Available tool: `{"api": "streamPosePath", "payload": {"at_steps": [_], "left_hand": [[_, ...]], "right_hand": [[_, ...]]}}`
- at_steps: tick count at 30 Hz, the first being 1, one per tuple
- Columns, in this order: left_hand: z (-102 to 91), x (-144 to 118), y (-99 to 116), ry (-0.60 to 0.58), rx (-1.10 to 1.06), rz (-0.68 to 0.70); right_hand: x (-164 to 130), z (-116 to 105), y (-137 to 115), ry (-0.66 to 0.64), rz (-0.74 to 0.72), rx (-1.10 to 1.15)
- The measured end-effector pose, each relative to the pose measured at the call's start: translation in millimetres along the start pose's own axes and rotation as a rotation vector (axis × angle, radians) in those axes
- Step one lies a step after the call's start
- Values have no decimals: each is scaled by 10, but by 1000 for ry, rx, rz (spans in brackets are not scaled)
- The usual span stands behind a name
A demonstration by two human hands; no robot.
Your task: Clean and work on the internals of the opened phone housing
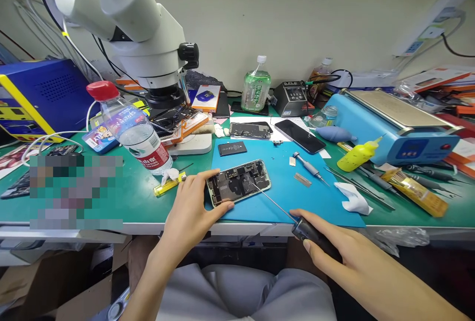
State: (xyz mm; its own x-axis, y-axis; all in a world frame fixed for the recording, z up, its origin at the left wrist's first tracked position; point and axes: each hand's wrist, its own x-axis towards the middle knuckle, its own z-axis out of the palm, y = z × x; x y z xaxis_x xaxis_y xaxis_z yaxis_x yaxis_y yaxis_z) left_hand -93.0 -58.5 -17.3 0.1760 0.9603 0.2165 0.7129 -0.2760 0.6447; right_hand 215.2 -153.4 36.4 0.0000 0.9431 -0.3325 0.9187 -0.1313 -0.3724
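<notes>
An opened phone [239, 181] with its circuit boards showing lies on a blue mat [326, 197] near the table's front edge. My left hand [193, 207] grips the phone's left end between thumb and fingers. My right hand [334, 244] holds a black-handled screwdriver [309, 229]. Its thin shaft reaches up and left, and the tip rests inside the phone's right half.
A microscope [148, 39] stands at the back left, with a tilted water bottle [133, 130] in front. On the mat lie a battery [232, 148], a dark phone screen [300, 136] and a second screwdriver [308, 166]. A blue heating machine [393, 123], yellow squeeze bottle [356, 155] and tweezers [359, 185] sit right.
</notes>
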Motion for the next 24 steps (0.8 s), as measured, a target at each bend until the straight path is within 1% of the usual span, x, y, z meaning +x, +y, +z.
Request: {"api": "streamPosePath", "payload": {"at_steps": [6,17,24], "left_hand": [[-4,-8,-12,3,5,1],[3,3,-15,0,10,9],[2,-12,-16,9,9,28]], "right_hand": [[17,-8,-13,39,-34,16],[27,-34,-43,-8,-5,17],[-11,8,25,-11,6,38]]}}
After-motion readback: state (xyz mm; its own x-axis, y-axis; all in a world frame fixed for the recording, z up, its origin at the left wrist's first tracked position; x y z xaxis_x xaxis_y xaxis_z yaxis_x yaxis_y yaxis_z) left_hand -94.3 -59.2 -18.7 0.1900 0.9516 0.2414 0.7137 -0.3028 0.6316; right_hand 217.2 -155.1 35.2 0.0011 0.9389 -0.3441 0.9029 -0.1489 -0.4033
